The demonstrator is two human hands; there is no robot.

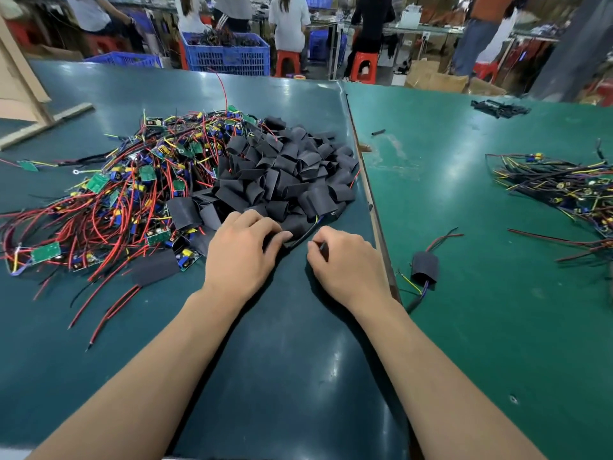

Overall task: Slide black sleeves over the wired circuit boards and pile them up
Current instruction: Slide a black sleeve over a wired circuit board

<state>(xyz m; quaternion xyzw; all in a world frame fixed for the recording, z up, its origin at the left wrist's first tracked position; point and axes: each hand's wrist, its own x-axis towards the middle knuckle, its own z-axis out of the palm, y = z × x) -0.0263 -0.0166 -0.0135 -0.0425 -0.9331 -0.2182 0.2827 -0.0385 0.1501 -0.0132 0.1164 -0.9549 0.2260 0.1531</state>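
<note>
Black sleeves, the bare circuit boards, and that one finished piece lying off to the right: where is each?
black sleeve pile (pixel 292 171): head view, middle of the heap.
circuit board pile (pixel 132 194): head view, tangled centre.
sleeved board (pixel 425 267): head view, sleeve's middle.

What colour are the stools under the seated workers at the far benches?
Red-orange plastic stools, clearest in the head view, just beyond the table's far edge.

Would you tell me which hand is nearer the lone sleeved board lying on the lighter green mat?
Right. The right hand lies just left of the sleeved board; the left hand is farther left.
</note>
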